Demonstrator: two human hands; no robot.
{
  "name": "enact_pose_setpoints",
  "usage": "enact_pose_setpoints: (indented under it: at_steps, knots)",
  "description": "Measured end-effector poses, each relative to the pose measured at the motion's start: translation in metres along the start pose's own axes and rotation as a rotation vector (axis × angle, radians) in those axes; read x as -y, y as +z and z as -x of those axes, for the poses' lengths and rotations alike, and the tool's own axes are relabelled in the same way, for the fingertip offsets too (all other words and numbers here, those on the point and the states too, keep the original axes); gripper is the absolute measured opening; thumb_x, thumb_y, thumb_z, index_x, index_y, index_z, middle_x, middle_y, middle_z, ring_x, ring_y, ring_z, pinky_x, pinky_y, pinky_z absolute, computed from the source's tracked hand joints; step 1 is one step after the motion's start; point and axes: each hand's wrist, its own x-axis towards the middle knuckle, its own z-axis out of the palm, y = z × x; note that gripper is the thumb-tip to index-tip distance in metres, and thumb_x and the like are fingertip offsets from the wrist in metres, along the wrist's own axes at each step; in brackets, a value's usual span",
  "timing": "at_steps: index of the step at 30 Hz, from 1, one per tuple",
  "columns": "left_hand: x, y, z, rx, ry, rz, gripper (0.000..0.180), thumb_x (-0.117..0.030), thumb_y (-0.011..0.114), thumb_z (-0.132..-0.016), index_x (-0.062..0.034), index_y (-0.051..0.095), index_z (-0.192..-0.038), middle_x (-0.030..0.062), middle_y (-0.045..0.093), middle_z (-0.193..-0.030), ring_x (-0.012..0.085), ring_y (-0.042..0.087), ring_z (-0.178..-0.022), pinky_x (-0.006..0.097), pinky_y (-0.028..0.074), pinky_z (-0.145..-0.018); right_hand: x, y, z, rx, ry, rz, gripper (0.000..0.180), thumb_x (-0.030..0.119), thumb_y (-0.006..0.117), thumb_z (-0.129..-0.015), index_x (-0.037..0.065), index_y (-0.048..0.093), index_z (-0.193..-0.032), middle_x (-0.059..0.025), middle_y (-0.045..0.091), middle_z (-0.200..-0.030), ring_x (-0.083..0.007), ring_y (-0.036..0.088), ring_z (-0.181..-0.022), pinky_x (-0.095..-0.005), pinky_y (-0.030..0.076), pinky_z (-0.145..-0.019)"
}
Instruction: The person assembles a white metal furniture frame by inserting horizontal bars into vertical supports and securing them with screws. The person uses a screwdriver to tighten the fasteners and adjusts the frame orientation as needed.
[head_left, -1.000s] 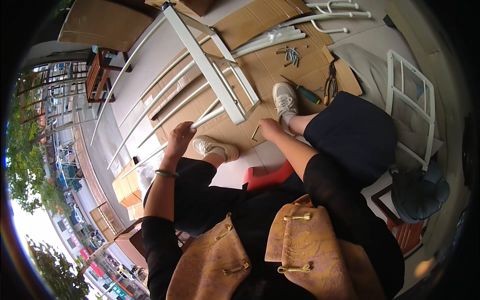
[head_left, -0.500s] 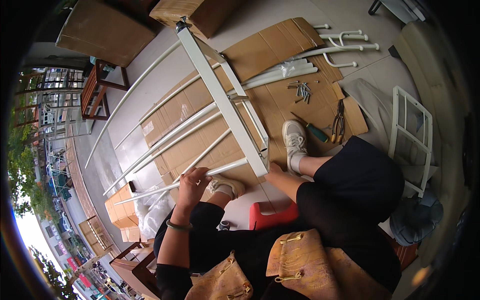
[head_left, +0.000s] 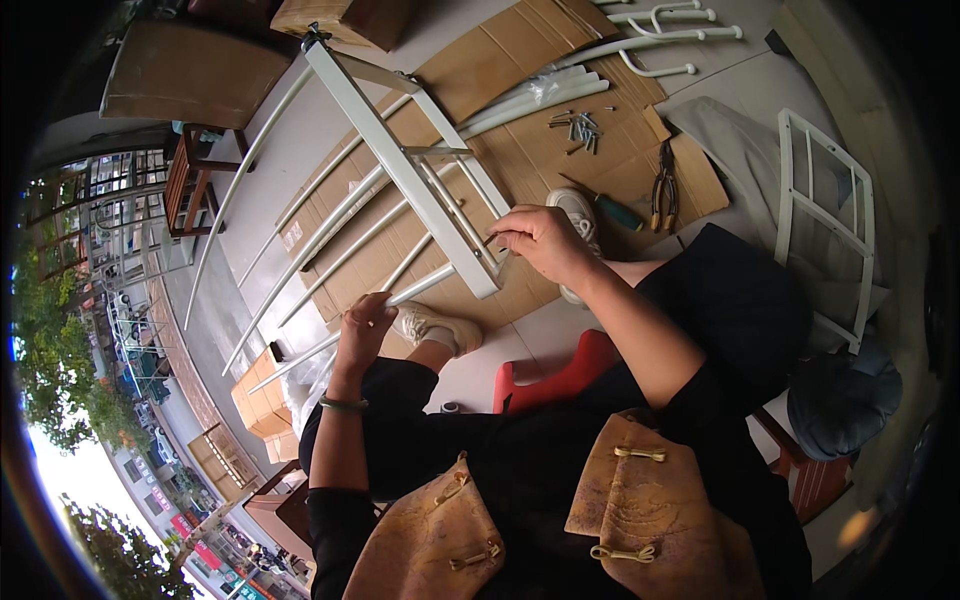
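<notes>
A white metal frame [head_left: 402,185] with long thin tubes stands tilted in front of me over the cardboard. My left hand [head_left: 366,322] is closed round the lowest white tube [head_left: 427,283], a little way from the frame's near corner. At that corner my right hand [head_left: 543,242] is bent over the end of the narrower bar, thumb and fingers pinched together. Something small and dark shows at its fingertips, too small to name. Several loose bolts [head_left: 583,132] lie on the cardboard beyond, with a green-handled screwdriver [head_left: 620,212] and pliers [head_left: 664,188] to their right.
Flattened cardboard [head_left: 530,160] covers the floor under the frame. White tubes [head_left: 540,106] and hooked pieces [head_left: 660,48] lie at the far side. A smaller white frame [head_left: 825,220] leans at the right. A red stool [head_left: 550,375] is close to me; a wooden chair [head_left: 190,180] stands left.
My right hand has come up from behind the frame's near corner to its outer end. The left hand keeps its hold on the tube. The view has shifted a little.
</notes>
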Motion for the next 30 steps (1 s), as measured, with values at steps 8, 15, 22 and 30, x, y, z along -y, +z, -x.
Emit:
enact_pose_setpoints:
  at_steps: [8,15,22,30]
  knots:
    - [0.005,0.002,0.005,0.008,-0.029,0.023,0.025,-0.01,0.067,-0.084,-0.0015,0.063,-0.107,0.0038,0.063,-0.081,0.0102,0.057,-0.075,0.027,0.046,-0.068,-0.004,0.005,0.009,-0.011,-0.154,-0.039,0.015,-0.003,0.067,-0.076,0.001,0.068,-0.091,-0.0088,0.065,-0.085,-0.0206,0.064,-0.078,-0.0275,0.051,-0.068]
    - [0.001,0.002,0.006,-0.003,-0.02,0.016,0.025,-0.011,0.067,-0.084,-0.0014,0.063,-0.107,0.0052,0.063,-0.082,0.011,0.057,-0.076,0.027,0.046,-0.069,-0.01,0.006,0.009,-0.025,-0.215,0.002,0.019,-0.007,0.065,-0.074,0.002,0.068,-0.091,-0.0088,0.065,-0.087,-0.0214,0.065,-0.079,-0.0282,0.053,-0.07]
    - [0.0,0.002,0.005,-0.002,-0.032,-0.019,0.025,-0.01,0.067,-0.083,-0.001,0.063,-0.106,0.0063,0.061,-0.079,0.0121,0.056,-0.073,0.028,0.046,-0.068,-0.008,0.006,0.007,-0.045,-0.28,0.055,0.02,-0.007,0.065,-0.073,0.003,0.069,-0.09,-0.0083,0.065,-0.085,-0.0227,0.065,-0.077,-0.029,0.054,-0.07]
    - [-0.007,0.002,0.006,-0.035,-0.014,-0.034,0.023,-0.008,0.067,-0.082,-0.0005,0.063,-0.104,0.0065,0.06,-0.078,0.0123,0.056,-0.071,0.027,0.045,-0.066,-0.001,0.004,0.005,-0.027,-0.233,0.116,0.011,0.002,0.066,-0.076,0.003,0.069,-0.086,-0.0086,0.065,-0.075,-0.0229,0.065,-0.072,-0.0294,0.051,-0.063]
